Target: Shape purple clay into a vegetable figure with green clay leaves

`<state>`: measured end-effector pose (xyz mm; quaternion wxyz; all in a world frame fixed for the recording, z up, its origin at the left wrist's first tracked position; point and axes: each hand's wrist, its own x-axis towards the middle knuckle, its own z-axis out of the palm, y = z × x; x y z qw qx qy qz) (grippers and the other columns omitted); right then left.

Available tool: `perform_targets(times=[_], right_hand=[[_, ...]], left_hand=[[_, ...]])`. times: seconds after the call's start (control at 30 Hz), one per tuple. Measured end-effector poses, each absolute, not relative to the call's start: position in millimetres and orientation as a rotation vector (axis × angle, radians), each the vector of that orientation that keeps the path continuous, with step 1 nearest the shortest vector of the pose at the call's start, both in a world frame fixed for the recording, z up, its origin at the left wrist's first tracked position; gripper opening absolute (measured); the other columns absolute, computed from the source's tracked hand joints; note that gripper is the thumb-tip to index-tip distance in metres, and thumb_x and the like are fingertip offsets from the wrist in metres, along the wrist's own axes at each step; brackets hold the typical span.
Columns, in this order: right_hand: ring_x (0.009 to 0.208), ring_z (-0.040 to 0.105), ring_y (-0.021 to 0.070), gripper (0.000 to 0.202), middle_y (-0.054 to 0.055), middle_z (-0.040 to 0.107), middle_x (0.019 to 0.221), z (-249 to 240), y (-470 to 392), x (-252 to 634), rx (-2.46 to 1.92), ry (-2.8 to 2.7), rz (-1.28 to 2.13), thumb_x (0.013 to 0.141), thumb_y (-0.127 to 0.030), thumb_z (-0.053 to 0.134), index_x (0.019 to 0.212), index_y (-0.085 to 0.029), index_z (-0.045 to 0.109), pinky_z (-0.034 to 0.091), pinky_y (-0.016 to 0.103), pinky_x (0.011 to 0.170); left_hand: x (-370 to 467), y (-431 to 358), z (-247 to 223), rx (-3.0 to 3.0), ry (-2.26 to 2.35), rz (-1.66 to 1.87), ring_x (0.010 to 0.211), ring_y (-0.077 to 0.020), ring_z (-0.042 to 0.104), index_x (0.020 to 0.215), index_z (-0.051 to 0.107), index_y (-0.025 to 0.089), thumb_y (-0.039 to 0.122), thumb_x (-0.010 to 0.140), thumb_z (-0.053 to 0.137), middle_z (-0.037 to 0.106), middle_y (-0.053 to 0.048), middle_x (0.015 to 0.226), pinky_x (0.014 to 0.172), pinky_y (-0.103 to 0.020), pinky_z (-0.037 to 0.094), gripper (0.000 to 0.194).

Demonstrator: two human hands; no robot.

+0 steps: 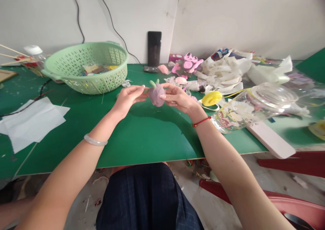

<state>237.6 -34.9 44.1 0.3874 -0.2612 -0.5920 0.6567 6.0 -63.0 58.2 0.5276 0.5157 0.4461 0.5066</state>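
A round, lumpy purple clay piece with two small green leaf shapes on top is held up over the green table. My right hand grips it from the right, thumb on its front and fingers behind. On its left side is my left hand, thumb and fingers pointing toward it, the fingertips at its edge; whether they press on it is hard to tell. A pale bangle circles my left wrist and a red string my right.
On the green table are a green basket and white paper at left, a dark phone against the wall, and pink clay, white strips, a clear jar and a pale phone at right.
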Motion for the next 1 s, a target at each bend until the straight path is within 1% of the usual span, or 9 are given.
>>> perform_targets(times=[0.1,0.23,0.37,0.5,0.57,0.7,0.77,0.9,1.0], right_hand=[[0.049,0.032,0.0046,0.056,-0.009,0.052,0.064,44.7,-35.2,237.2,-0.679,-1.499,1.663,0.071,-0.039,0.099,0.109,-0.020,0.063,0.014,0.025,0.046],[0.051,0.035,0.0044,0.057,-0.008,0.056,0.067,43.9,-35.2,236.4,-0.704,-1.490,1.659,0.069,-0.038,0.100,0.109,-0.019,0.064,0.014,0.024,0.046],[0.050,0.034,0.0039,0.057,-0.008,0.058,0.069,41.8,-34.6,236.6,-0.710,-1.492,1.676,0.068,-0.038,0.100,0.109,-0.020,0.063,0.014,0.024,0.046],[0.052,0.038,0.0050,0.056,-0.006,0.059,0.071,42.5,-35.6,236.9,-0.717,-1.512,1.689,0.069,-0.038,0.099,0.109,-0.019,0.064,0.015,0.025,0.046],[0.053,0.039,0.0053,0.057,-0.006,0.060,0.071,42.9,-36.0,236.9,-0.726,-1.518,1.686,0.069,-0.038,0.100,0.109,-0.019,0.064,0.015,0.025,0.046],[0.051,0.036,0.0050,0.057,-0.007,0.059,0.069,41.6,-34.8,237.2,-0.703,-1.511,1.675,0.069,-0.039,0.099,0.109,-0.019,0.064,0.016,0.025,0.046],[0.051,0.035,0.0047,0.057,-0.007,0.059,0.069,40.4,-34.0,237.3,-0.699,-1.512,1.670,0.070,-0.040,0.099,0.109,-0.019,0.064,0.016,0.024,0.046],[0.052,0.035,0.0043,0.059,-0.007,0.060,0.070,39.3,-33.8,236.8,-0.734,-1.517,1.664,0.069,-0.040,0.100,0.110,-0.019,0.064,0.016,0.024,0.045],[0.052,0.036,0.0042,0.058,-0.007,0.060,0.071,39.6,-34.3,236.3,-0.726,-1.509,1.660,0.069,-0.041,0.100,0.109,-0.019,0.064,0.016,0.024,0.045]], left_hand=[[4.5,-61.2,54.8,1.249,1.047,1.208,0.096,-0.0230,0.079,0.090,0.082,0.019,0.052,0.075,0.092,0.082,-0.007,0.103,0.092,-0.038,0.065,0.037],[3.0,-61.8,54.7,1.287,1.053,1.196,0.094,-0.0211,0.077,0.090,0.082,0.020,0.054,0.073,0.093,0.081,-0.006,0.101,0.087,-0.034,0.063,0.040],[1.6,-63.3,57.4,1.346,1.113,1.176,0.095,-0.0226,0.076,0.089,0.081,0.021,0.058,0.070,0.093,0.081,-0.006,0.097,0.086,-0.034,0.062,0.043],[-0.9,-62.1,58.0,1.468,1.154,1.174,0.091,-0.0238,0.075,0.084,0.081,0.020,0.061,0.073,0.091,0.079,-0.006,0.085,0.087,-0.035,0.061,0.043],[-1.7,-61.3,57.8,1.501,1.165,1.178,0.089,-0.0237,0.074,0.083,0.081,0.020,0.063,0.074,0.091,0.078,-0.006,0.082,0.087,-0.036,0.061,0.045],[-1.3,-61.3,58.3,1.453,1.175,1.172,0.090,-0.0227,0.075,0.089,0.082,0.020,0.073,0.077,0.083,0.080,-0.007,0.091,0.085,-0.034,0.061,0.054],[-0.7,-61.8,58.5,1.441,1.173,1.154,0.094,-0.0228,0.075,0.092,0.083,0.020,0.075,0.079,0.079,0.080,-0.008,0.095,0.085,-0.034,0.061,0.057],[-0.3,-61.1,56.2,1.450,1.141,1.146,0.098,-0.0233,0.076,0.094,0.083,0.020,0.073,0.075,0.083,0.081,-0.008,0.102,0.086,-0.033,0.061,0.057],[-1.0,-59.0,52.7,1.432,1.150,1.139,0.097,-0.0233,0.076,0.091,0.082,0.021,0.074,0.072,0.085,0.081,-0.007,0.099,0.084,-0.033,0.061,0.056]])
